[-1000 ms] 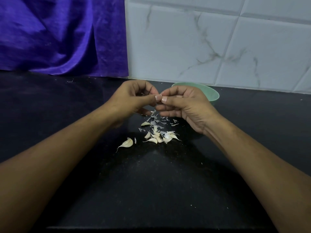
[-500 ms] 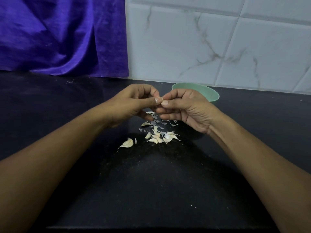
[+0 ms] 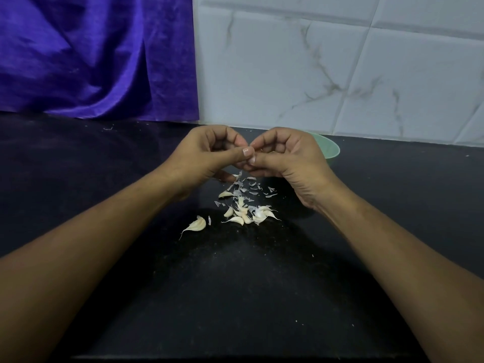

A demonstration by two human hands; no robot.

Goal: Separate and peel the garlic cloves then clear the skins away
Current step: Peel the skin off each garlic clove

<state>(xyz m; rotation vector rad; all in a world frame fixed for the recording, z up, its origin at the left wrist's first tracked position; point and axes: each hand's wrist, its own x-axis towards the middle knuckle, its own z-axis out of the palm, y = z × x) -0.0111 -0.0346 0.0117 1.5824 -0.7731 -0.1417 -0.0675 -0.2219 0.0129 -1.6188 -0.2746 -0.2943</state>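
My left hand [image 3: 209,155] and my right hand [image 3: 285,158] meet above the black counter, fingers curled and thumb tips together, pinching a small garlic clove that the fingers almost wholly hide. Below them lies a pile of garlic cloves [image 3: 248,214], several still in their skins. One larger clove [image 3: 196,225] lies apart to the left of the pile. Thin skin flakes [image 3: 250,186] are scattered just under my hands.
A pale green bowl [image 3: 330,150] stands behind my right hand, mostly hidden by it. A purple cloth [image 3: 91,56] hangs at the back left, and a white marbled tile wall [image 3: 340,66] closes the back. The black counter [image 3: 235,297] runs to its front edge below.
Both hands have stayed together at the same spot over the pile, with the fingers shifting slightly around the clove. The cloves on the counter have not moved.
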